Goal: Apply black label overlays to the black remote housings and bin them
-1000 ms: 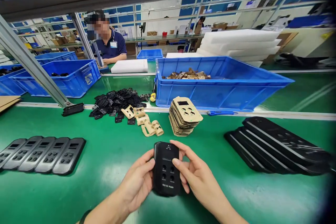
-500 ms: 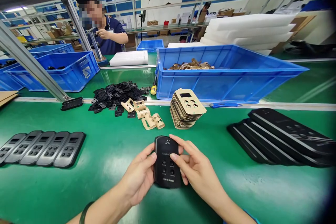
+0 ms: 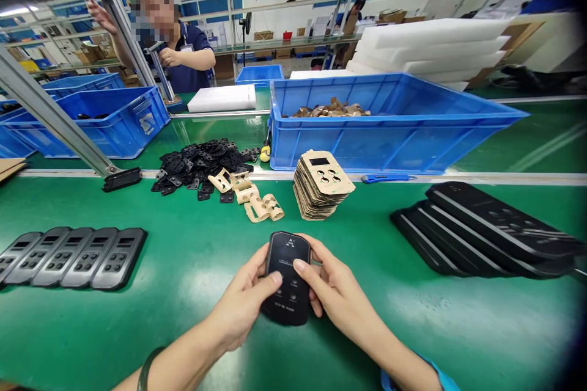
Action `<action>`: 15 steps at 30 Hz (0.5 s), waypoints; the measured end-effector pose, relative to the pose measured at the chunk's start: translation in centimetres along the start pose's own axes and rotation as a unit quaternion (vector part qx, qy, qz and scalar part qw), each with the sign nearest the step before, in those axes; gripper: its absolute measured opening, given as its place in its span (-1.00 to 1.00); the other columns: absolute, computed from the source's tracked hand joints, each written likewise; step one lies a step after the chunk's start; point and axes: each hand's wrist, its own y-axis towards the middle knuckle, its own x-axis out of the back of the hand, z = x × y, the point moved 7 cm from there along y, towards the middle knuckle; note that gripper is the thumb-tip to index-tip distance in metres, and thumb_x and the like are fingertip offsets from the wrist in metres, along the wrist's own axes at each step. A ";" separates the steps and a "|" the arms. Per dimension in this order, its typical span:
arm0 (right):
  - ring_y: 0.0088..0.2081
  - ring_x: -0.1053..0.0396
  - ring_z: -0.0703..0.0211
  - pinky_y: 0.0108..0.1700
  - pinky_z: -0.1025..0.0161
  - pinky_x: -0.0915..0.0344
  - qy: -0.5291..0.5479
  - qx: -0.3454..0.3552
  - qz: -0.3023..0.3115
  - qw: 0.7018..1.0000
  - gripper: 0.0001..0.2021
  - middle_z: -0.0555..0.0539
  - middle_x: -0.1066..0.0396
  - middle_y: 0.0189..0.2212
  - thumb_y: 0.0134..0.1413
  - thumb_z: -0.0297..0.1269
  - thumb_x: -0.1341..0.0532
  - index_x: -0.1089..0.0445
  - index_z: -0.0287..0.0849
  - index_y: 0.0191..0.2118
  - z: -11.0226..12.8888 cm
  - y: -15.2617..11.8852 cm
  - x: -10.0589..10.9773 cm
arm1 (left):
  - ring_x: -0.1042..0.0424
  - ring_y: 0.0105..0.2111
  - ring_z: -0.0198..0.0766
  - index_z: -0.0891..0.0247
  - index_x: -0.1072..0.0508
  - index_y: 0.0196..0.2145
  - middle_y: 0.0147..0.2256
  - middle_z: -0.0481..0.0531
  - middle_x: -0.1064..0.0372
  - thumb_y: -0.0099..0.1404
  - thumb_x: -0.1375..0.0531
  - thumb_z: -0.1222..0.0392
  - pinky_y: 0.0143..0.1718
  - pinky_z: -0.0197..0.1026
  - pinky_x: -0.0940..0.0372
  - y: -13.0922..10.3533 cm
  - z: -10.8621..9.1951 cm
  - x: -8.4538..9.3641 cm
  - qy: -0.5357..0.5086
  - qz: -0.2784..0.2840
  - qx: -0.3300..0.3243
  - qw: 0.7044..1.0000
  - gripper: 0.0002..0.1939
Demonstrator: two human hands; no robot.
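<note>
A black panel (image 3: 288,263) with small round buttons and pale print is held over the green table between my two hands. My left hand (image 3: 245,296) grips its left edge, the thumb lying on the front near the buttons. On the right side, my right hand (image 3: 332,278) holds the panel with its thumb on the front and its fingers behind. Beyond the panel stands a stack of tan backing sheets (image 3: 323,180). Curled tan sheets (image 3: 257,206) lie left of that stack, beside a heap of small black plates (image 3: 202,162).
Grey-black panels (image 3: 117,259) overlap in a row at the left. Larger black panels (image 3: 499,226) are stacked at the right. Behind are a big blue bin (image 3: 358,143), a blue cutter (image 3: 387,178) and a person (image 3: 190,55) across the table.
My left thumb has moved onto the panel's front, over the button area. The panel has tilted a little. The person across the table has raised an arm.
</note>
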 end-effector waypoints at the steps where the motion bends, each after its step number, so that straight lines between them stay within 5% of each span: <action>1: -0.74 -0.16 0.29 -0.73 0.39 -0.13 0.002 0.003 -0.005 1.000 -0.55 0.18 -0.19 -0.71 0.19 -0.02 -0.07 -0.11 -0.13 0.11 0.1 -0.1 0.0 | -0.20 0.10 -0.07 0.16 -0.14 0.21 0.10 0.10 -0.26 0.20 -0.24 0.18 0.09 -0.09 -0.09 0.0 -0.1 -0.1 0.015 0.007 -0.006 1.000 -0.36; 7: -0.75 -0.17 0.34 -0.72 0.40 -0.15 -0.028 0.018 -0.032 0.999 -0.61 0.15 -0.27 -0.65 0.19 -0.06 -0.08 -0.14 -0.11 0.07 0.4 -0.5 -0.2 | -0.15 0.13 -0.10 0.21 -0.14 0.19 0.11 0.10 -0.23 0.21 -0.22 0.17 0.10 -0.16 -0.09 -0.1 -0.9 -0.2 0.111 0.001 -0.092 0.990 -0.38; 12: -0.74 -0.18 0.38 -0.76 0.41 -0.16 0.047 0.001 -0.037 0.998 -0.54 0.07 -0.34 -0.49 0.13 -0.02 -0.12 -0.13 -0.15 0.06 0.5 -0.3 -0.3 | -0.32 -0.04 -0.16 0.22 -0.16 0.16 -0.02 0.11 -0.35 0.22 -0.22 0.16 -0.02 -0.18 -0.20 -0.1 -0.9 -0.2 0.090 -0.003 -0.069 0.994 -0.42; 15: -0.74 -0.18 0.39 -0.76 0.41 -0.17 0.089 -0.003 -0.045 0.995 -0.52 0.04 -0.35 -0.45 0.10 -0.01 -0.14 -0.13 -0.16 0.06 0.8 -0.2 -0.2 | -0.41 -0.20 -0.20 0.19 -0.09 0.19 -0.18 0.07 -0.41 0.12 -0.31 0.21 -0.14 -0.18 -0.27 -0.2 -0.8 -1.4 0.067 0.032 -0.057 0.996 -0.26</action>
